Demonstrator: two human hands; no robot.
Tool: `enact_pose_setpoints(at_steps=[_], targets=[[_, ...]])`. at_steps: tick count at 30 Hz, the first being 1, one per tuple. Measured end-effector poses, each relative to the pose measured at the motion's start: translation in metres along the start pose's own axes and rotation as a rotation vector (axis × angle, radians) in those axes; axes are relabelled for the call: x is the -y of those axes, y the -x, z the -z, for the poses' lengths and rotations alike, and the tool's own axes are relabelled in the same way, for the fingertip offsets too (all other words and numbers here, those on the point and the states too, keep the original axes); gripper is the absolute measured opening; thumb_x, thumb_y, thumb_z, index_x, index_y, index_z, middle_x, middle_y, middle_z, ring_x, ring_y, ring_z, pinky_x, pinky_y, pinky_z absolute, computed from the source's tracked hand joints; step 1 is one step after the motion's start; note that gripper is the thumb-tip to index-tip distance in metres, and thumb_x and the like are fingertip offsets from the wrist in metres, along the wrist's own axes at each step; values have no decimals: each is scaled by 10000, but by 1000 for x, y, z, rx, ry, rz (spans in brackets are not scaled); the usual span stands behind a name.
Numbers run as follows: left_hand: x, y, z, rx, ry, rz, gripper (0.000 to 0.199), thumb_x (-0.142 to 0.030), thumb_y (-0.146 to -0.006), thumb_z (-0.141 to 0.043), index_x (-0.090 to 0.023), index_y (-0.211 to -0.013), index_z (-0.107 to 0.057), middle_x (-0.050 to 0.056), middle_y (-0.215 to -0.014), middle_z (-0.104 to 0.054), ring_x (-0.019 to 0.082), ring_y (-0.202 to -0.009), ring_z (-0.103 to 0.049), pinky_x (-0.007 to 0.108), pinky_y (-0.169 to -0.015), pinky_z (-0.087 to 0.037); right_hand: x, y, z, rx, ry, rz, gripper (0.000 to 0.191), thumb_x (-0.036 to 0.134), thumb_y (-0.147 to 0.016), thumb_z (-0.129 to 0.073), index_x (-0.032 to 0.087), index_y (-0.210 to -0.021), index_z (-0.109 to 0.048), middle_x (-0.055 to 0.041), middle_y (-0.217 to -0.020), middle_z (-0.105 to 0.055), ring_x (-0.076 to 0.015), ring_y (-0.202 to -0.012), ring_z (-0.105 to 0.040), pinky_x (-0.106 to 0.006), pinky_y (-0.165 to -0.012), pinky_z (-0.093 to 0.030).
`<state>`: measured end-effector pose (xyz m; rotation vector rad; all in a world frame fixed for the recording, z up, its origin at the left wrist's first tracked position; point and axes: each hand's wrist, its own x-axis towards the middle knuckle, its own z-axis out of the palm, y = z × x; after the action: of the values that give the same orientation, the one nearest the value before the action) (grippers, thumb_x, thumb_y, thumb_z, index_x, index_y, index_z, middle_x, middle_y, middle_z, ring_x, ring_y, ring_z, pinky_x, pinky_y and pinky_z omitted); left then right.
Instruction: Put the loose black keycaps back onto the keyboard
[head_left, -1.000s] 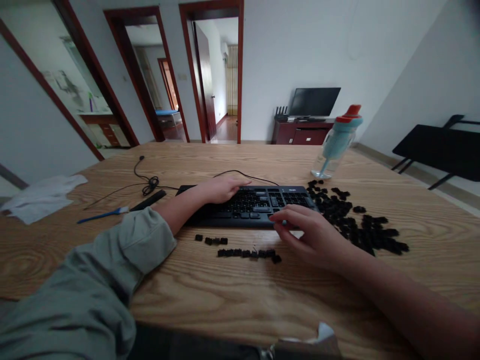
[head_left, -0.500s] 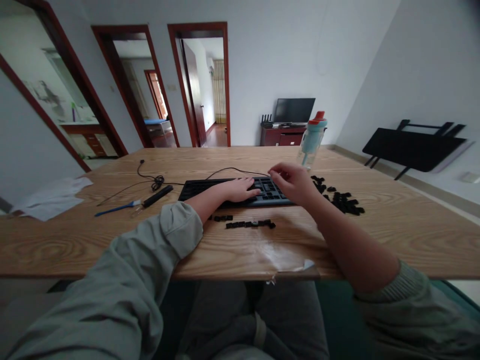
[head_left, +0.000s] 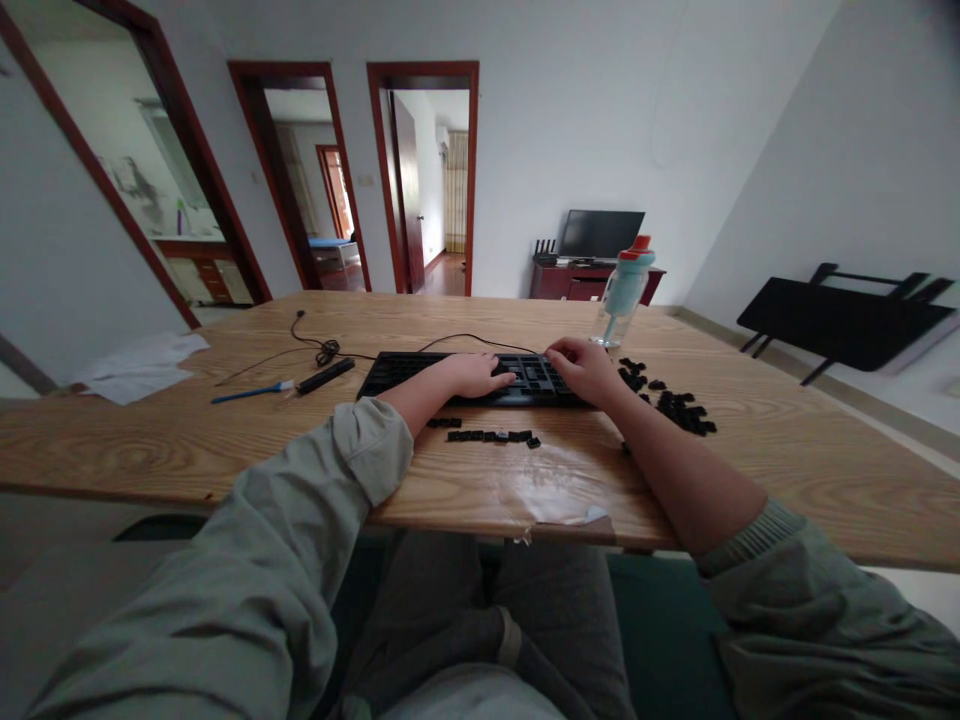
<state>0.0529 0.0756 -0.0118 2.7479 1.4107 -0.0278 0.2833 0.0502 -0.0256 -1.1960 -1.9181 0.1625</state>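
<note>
A black keyboard (head_left: 534, 372) lies on the wooden table, with bare spots showing on its right part. My left hand (head_left: 472, 375) rests on the middle of it, fingers stretched out and thumb apart. At the keyboard's right end, my right hand (head_left: 585, 368) is lowered to the keys with thumb and fingertips pinched together; whatever they hold is too small or hidden to make out. Loose black keycaps (head_left: 487, 436) lie in a row in front of the keyboard. A heap of more keycaps (head_left: 679, 408) is spread to the right of my right hand.
Behind my right hand stands a clear water bottle (head_left: 622, 295) with a red lid. Left of the keyboard are a blue-handled brush (head_left: 251, 391), a black-handled tool (head_left: 324, 377), a coiled cable (head_left: 327, 352) and white paper (head_left: 142, 365). Torn film (head_left: 592, 516) sits at the table's front edge.
My right hand has come down from just above the keyboard to its right-hand keys. The left hand stays on the keyboard. The whole view has shifted slightly.
</note>
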Motion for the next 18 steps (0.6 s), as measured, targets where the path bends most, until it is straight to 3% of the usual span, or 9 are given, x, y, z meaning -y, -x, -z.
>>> enact_pose_setpoints(at_steps=[3, 6, 9, 12, 14, 18], targets=[[5, -3, -1, -13, 9, -17, 793, -677, -951, -247, -96, -1435, -487, 185, -1510, -456, 310, -1360, -469, 392, -1118, -355, -4, 0, 1, -27, 5, -12, 277, 344, -837, -536, 133, -827, -715, -64, -720, -691, -167, -651, -556, -299, -637, -410], [9, -3, -4, -47, 34, -33, 811, -664, -957, -268, -49, -1450, -455, 214, -1523, -423, 319, -1383, -437, 406, -1132, -341, -9, 0, 2, -69, 3, -53, 278, 355, -828, -543, 135, -810, -711, -65, -709, -687, -173, -655, -565, -301, -634, -411], [1, 7, -1, -53, 34, -96, 773, -624, -968, -310, -38, -1448, -461, 230, -1528, -407, 333, -1401, -411, 444, -1147, -324, -11, 0, 2, -97, 7, -78, 282, 366, -823, -542, 140, -807, -709, -67, -703, -686, -180, -657, -569, -307, -632, -410], [-22, 25, 6, -120, 86, -390, 551, -530, -964, -440, -177, -1359, -593, 130, -1491, -496, 278, -1363, -463, 409, -1139, -346, -9, -2, 3, -104, 20, -74, 279, 368, -819, -542, 144, -809, -709, -68, -709, -691, -181, -650, -568, -310, -634, -412], [-38, 37, 7, -159, 111, -611, 389, -459, -933, -540, -210, -1171, -721, 97, -1394, -595, 243, -1289, -532, 353, -1106, -383, -5, -4, 3, -100, 20, -66, 271, 362, -819, -543, 147, -805, -707, -65, -709, -693, -175, -638, -563, -306, -631, -412], [-53, 48, 2, -218, 32, -792, 179, -336, -826, -685, -224, -931, -777, 76, -1150, -720, 254, -1119, -616, 372, -1017, -447, 3, -6, 4, -94, 35, -38, 253, 343, -825, -543, 154, -797, -707, -64, -717, -700, -173, -646, -564, -299, -632, -415]])
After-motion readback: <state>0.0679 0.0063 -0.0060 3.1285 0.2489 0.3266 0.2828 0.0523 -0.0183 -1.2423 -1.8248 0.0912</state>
